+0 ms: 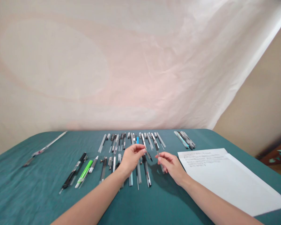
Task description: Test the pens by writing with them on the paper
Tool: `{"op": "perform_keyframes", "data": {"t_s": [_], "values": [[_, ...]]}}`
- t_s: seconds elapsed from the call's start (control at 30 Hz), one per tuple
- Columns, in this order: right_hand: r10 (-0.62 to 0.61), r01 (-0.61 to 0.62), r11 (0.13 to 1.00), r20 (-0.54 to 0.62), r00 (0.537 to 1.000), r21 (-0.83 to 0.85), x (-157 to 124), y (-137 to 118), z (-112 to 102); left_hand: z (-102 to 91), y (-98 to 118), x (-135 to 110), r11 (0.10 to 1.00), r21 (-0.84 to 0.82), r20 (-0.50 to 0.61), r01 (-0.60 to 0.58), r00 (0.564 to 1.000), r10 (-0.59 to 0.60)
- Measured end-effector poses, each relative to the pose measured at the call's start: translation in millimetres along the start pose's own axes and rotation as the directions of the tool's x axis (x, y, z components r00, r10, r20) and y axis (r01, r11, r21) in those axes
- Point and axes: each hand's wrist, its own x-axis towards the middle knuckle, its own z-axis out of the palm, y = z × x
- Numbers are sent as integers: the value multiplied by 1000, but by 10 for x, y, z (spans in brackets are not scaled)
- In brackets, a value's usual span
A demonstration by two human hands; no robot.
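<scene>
My right hand (170, 166) is closed around a pen (157, 149), which it holds tilted, with its dark grip end pointing away from me. To its left, my left hand (133, 158) makes a pinch with thumb and forefinger. Whatever sits in that pinch is too small to make out. Under and around the left hand lie taken-apart pens: a black-capped pen (147, 175), a blue pen part (137, 140) and several clear barrels and caps. The left hand hides some of these parts.
On the green cloth table (37, 193) lie a bright green pen (85, 172), a black pen (74, 172) and a long thin rod (49, 143) at left. A bundle of pens (186, 140) lies at back right. Handwritten paper (227, 181) covers the right side.
</scene>
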Motion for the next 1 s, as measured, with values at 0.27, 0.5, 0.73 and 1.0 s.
{"op": "perform_keyframes", "data": {"t_s": [0.27, 0.5, 0.73, 1.0], "values": [[-1, 2, 999, 26, 1000, -34, -12, -13, -4, -15, -19, 15, 979, -194, -6, 66, 998, -69], [6, -3, 997, 30, 1000, -82, -9, -4, 1, -42, -44, 29, 948, -299, 9, 105, 994, -107], [-21, 35, 989, 100, 995, -141, -22, -13, -1, -46, -42, 25, 926, -354, 7, 128, 991, -134], [-45, 66, 989, 156, 987, -136, -30, 36, -3, -85, -128, 51, 934, -338, -9, 118, 992, -128]]}}
